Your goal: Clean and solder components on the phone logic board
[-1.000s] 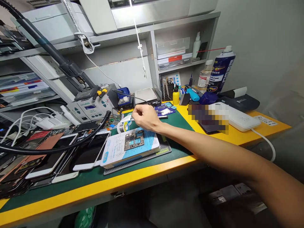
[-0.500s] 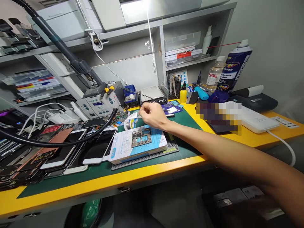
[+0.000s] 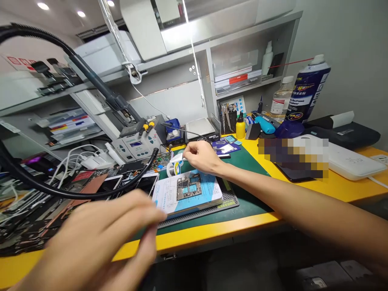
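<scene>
My left hand, blurred and close to the camera, hovers over the bench's front left. Its thumb and index finger come together in a pinch; anything between them is too small to make out. My right hand is curled closed just behind a circuit board, and its grip is hidden. That board lies flat on a blue and white box, which rests on a grey perforated mat. Left of the right hand's fingers stands a small spool of wire with a white piece behind it.
A black hose loops across the left side, over phones and loose phone parts. Behind stand a soldering station and a yellow bottle. At right are a spray can and a white device with a cable.
My left hand has come into view from the lower left. The right hand keeps its place behind the board, still closed. The view has shifted, so the bench sits slightly farther right and lower.
</scene>
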The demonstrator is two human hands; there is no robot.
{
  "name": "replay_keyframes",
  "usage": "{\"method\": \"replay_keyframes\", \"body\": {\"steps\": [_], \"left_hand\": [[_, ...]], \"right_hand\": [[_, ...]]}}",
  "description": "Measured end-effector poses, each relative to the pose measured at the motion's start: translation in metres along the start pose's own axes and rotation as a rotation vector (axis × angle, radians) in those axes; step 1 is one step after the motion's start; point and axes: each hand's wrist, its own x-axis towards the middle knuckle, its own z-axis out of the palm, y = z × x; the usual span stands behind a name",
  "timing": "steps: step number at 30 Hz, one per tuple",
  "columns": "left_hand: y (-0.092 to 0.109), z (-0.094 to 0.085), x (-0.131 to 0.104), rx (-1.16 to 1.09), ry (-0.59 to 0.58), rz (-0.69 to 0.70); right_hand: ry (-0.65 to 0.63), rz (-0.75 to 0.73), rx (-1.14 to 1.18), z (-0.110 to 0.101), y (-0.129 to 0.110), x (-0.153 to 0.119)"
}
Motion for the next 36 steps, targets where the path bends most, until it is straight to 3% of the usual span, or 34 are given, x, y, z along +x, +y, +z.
{"method": "replay_keyframes", "body": {"steps": [2, 4, 9, 13, 17, 22, 26, 36], "left_hand": [[-0.015, 0.007, 0.03, 0.046, -0.225, -0.01], [-0.03, 0.021, 0.048, 0.155, -0.312, 0.016], [-0.046, 0.052, 0.054, 0.258, -0.373, 0.125], [-0.053, 0.056, 0.051, 0.258, -0.281, 0.151], [-0.061, 0.058, 0.057, 0.264, -0.124, 0.11], [-0.054, 0.072, 0.073, 0.313, 0.001, 0.098], [-0.048, 0.084, 0.081, 0.353, 0.088, 0.088], [-0.059, 0.101, 0.077, 0.309, 0.237, 0.122]], "right_hand": [[-0.019, 0.024, 0.025, 0.0, 0.001, 0.002], [-0.033, 0.053, 0.045, 0.0, 0.0, 0.002], [-0.059, 0.117, 0.102, -0.003, -0.005, 0.001], [-0.131, 0.158, 0.207, -0.008, -0.01, 0.001], [-0.305, 0.208, 0.361, -0.018, -0.019, 0.002], [-0.465, 0.294, 0.442, -0.038, -0.03, 0.001], [-0.491, 0.333, 0.442, -0.045, -0.028, 0.003], [-0.517, 0.397, 0.522, -0.035, -0.022, 0.002]]}}
